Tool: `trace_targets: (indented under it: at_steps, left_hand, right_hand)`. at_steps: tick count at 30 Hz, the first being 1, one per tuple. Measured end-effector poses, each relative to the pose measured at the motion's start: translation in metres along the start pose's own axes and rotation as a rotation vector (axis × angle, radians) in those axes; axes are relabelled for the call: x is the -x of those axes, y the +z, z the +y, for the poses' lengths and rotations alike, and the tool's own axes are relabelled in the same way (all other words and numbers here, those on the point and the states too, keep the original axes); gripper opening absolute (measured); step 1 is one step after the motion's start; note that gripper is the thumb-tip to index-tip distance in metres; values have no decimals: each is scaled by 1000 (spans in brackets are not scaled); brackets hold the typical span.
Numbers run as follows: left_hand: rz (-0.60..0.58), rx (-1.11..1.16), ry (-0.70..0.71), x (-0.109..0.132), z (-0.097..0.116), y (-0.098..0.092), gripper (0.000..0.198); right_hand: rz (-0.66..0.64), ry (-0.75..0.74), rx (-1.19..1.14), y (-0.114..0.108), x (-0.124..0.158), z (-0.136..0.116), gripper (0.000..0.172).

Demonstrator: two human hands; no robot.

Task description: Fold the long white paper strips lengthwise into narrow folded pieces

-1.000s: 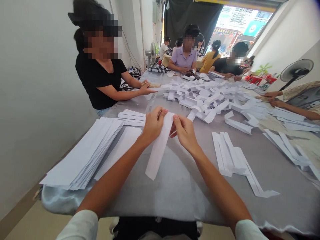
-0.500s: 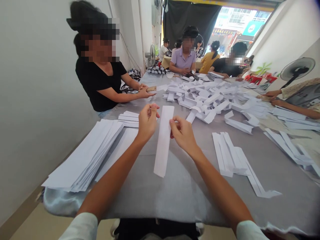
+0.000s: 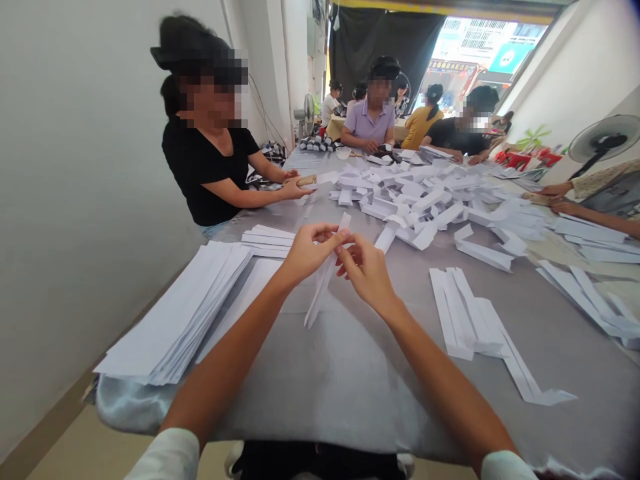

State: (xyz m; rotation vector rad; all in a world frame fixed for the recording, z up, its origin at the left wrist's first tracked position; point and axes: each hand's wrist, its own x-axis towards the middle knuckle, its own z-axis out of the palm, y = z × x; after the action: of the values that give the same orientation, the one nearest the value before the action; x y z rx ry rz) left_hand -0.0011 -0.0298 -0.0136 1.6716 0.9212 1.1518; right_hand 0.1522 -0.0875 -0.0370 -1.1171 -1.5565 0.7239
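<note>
Between my hands a folded white paper strip (image 3: 318, 293) hangs above the grey table, turned nearly edge-on. My left hand (image 3: 315, 250) pinches it near the upper end, thumb reaching across to the right. My right hand (image 3: 364, 263) is at the strip's right side, fingers curled and touching it close to the left thumb; the fingers hide part of the paper. To the left lies a thick stack of flat white paper sheets (image 3: 175, 307), with a smaller stack of paper strips (image 3: 267, 239) behind it. Several folded paper strips (image 3: 465, 313) lie to my right.
A large heap of folded white paper pieces (image 3: 415, 193) covers the table's middle. At the left a person in black (image 3: 215, 167) holds a paper piece; others sit at the far side and right. A fan (image 3: 605, 140) stands at the right. The grey tablecloth (image 3: 350, 393) ends near me.
The strip has turned from broad side facing me to nearly edge-on. My left hand has moved right and now grips it, meeting my right hand. The view has shifted slightly.
</note>
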Motion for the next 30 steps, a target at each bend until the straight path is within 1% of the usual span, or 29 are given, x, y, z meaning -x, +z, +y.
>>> trace_targets:
  at_steps: [2,4,8,11,14,16,19,21,26,28,30]
  left_hand:
    - [-17,29,20,0,1,-3,51]
    - [-38,49,2,0,1,-5,54]
    - [-138,57,-18,1,3,-10,60]
    - [-161,40,9,2,3,-13,63]
    - [-154,43,15,1,1,-13,63]
    - [-133,60,14,-1,0,-12,58]
    - [-51,94,1,-3,0,-10,42]
    - [-18,128,-18,-2,2,-9,34]
    - [-9,160,21,2,7,-6,41]
    - [31,162,21,3,6,-6,37]
    - [68,158,9,3,5,-6,30]
  right_hand:
    - [0,3,-19,-1,-1,2,38]
    - [-3,9,-50,-2,-2,3,37]
    - [5,39,-99,-4,-2,0,43]
    - [38,47,-77,-5,-2,-2,45]
    - [63,53,-48,-5,-2,-3,43]
    - [59,55,-38,-5,-3,-3,38]
    - [60,38,-16,-5,-3,-3,30]
    - [69,20,-4,-4,-3,-4,27]
    - [77,0,-19,-2,-1,-7,28]
    - [102,-15,-1,-1,0,-6,30]
    - [140,-40,64,-1,0,-3,30]
